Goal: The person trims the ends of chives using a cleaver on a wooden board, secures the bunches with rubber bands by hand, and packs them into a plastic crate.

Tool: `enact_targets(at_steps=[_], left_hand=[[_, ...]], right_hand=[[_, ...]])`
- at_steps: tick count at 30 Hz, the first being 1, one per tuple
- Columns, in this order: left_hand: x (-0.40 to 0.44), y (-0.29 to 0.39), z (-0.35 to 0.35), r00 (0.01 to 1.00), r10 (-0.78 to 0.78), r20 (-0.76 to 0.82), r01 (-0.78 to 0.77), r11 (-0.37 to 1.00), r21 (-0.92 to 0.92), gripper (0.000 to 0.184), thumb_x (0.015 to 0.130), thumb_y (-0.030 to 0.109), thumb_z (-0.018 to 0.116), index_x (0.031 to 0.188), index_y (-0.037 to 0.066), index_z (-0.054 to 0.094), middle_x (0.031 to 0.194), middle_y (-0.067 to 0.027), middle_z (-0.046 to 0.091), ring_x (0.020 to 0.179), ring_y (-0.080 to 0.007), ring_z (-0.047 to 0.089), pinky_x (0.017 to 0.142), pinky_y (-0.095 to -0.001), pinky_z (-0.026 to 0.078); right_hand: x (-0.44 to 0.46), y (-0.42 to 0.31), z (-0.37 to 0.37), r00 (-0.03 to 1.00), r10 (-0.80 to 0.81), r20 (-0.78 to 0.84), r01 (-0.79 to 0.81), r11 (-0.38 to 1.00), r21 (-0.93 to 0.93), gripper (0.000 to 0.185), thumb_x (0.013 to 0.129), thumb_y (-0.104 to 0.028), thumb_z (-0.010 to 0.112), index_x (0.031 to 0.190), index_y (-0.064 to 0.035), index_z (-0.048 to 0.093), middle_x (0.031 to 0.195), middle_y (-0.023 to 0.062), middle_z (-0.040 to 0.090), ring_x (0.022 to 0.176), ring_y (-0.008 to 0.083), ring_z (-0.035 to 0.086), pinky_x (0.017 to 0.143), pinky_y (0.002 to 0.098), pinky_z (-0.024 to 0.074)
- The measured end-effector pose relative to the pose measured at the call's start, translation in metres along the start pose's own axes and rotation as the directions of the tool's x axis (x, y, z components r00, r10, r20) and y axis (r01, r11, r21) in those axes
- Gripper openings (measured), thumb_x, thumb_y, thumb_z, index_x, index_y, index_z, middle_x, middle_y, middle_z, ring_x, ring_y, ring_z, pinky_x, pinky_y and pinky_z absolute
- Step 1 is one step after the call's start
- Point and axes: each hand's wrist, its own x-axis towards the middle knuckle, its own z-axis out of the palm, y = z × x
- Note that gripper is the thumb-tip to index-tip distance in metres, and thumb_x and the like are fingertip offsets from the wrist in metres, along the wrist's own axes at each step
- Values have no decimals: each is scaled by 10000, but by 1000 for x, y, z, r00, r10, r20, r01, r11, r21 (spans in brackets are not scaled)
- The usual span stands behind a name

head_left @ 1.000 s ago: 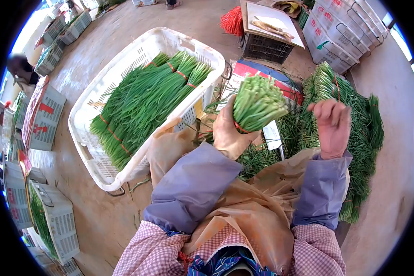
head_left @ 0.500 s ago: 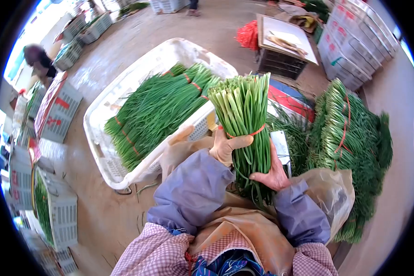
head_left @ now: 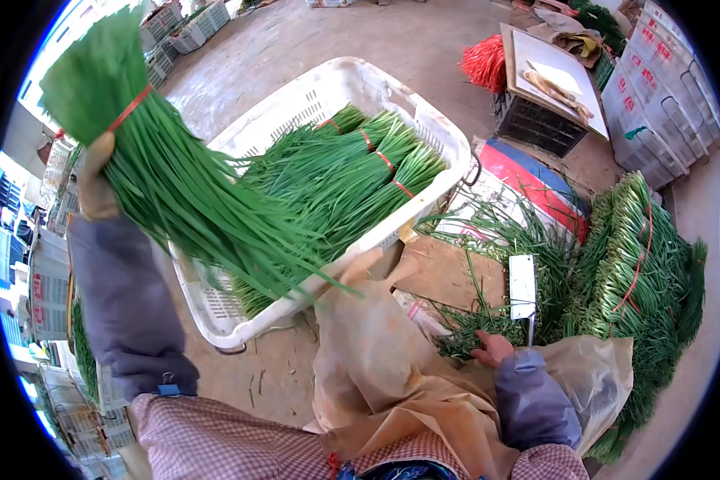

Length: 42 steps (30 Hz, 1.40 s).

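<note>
Over the white crate [head_left: 380, 96], head view: a banded bunch [head_left: 176, 168] of long green leaves hangs aslant, its banded end raised beyond the crate's left side, its loose ends trailing across the crate and over the near rim.
Left hand [head_left: 100, 180]: closed round the bunch close to its red band [head_left: 130, 108], just left of the crate; the leaves hide part of the fingers.
Right hand [head_left: 496, 350]: low to the right of the crate, fingers bent at loose trimmings [head_left: 476, 330]; whether it pinches any strands, I cannot tell.
Bunches in the crate [head_left: 352, 172]: laid side by side, red-banded stem ends toward the crate's right side.
Cleaver [head_left: 522, 286]: right of the crate, beside a brown board [head_left: 454, 274], handle toward the right hand.
Tied greens [head_left: 656, 280]: farther right of the crate, in a heap.
Grip: holding near the band seems sound; firm but not crushing, since thin leaves probably bruise easily.
Trailing ends: only one hand supports the bunch, so they may fold or snag on the crate's rim; lifting them clear and swinging gently should help.
Blade: fingers beside it are best held off its edge.
</note>
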Motion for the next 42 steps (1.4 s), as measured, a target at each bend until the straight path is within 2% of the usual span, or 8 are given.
enact_targets(at_steps=[3,7,11,18,22,33,39,42], left_hand=[[49,18,-21,984,17,-176,107,735,670,678,761,218,733,1341,-21,475,1140,-178,636,1009,-247,645,896,-378,525],[140,-60,-18,960,32,-277,277,-7,961,837,616,222,786,1377,71,471,1103,-147,655,1005,-253,641,897,-343,498],[224,-183,-16,934,-195,-298,294,-48,955,906,612,232,761,1442,138,412,1135,-173,655,1040,-292,638,919,-366,491],[294,-318,14,927,-209,-312,302,-79,950,929,596,323,799,1430,157,425,1182,-139,654,1114,-312,610,972,-386,468],[301,-358,-18,938,-297,-179,260,261,930,804,583,246,829,1321,97,547,1152,-113,670,1082,-272,614,969,-357,456],[305,-392,-35,876,-483,11,258,488,834,733,636,221,828,1302,61,567,1193,-125,652,1152,-243,568,1001,-348,423],[273,-351,4,999,-36,-3,19,443,896,597,755,146,752,1317,109,556,1330,-101,576,1254,-259,512,1077,-364,383],[257,-364,4,973,-9,232,-214,352,911,371,803,145,728,1167,118,660,1219,-85,627,1196,-276,542,1044,-382,416]], right_hand=[[17,5,21,1000,4,18,-5,999,54,554,767,-328,719,1242,-93,558,892,169,696,853,366,665,733,469,517],[22,8,46,998,-20,52,16,997,79,516,778,-311,715,1231,-112,568,888,177,693,846,382,665,728,478,523],[21,24,67,999,17,50,-20,997,79,482,779,-330,719,1190,-107,602,865,184,687,817,379,667,707,473,525],[15,23,65,986,158,48,-164,959,231,472,788,-363,713,1167,-100,617,820,191,680,763,366,672,681,453,527],[23,45,104,994,89,59,-104,934,343,410,795,-377,698,1090,-105,611,790,166,675,734,376,660,633,482,517],[37,37,109,974,99,203,-188,852,488,450,798,-313,715,1157,-57,628,877,191,695,781,311,687,692,406,538],[34,26,93,983,165,77,-182,893,411,464,797,-293,729,1173,-42,624,882,188,694,773,302,685,698,392,537],[32,31,102,981,189,46,-191,890,415,451,802,-294,725,1161,-40,627,878,191,691,770,305,681,692,396,533]])
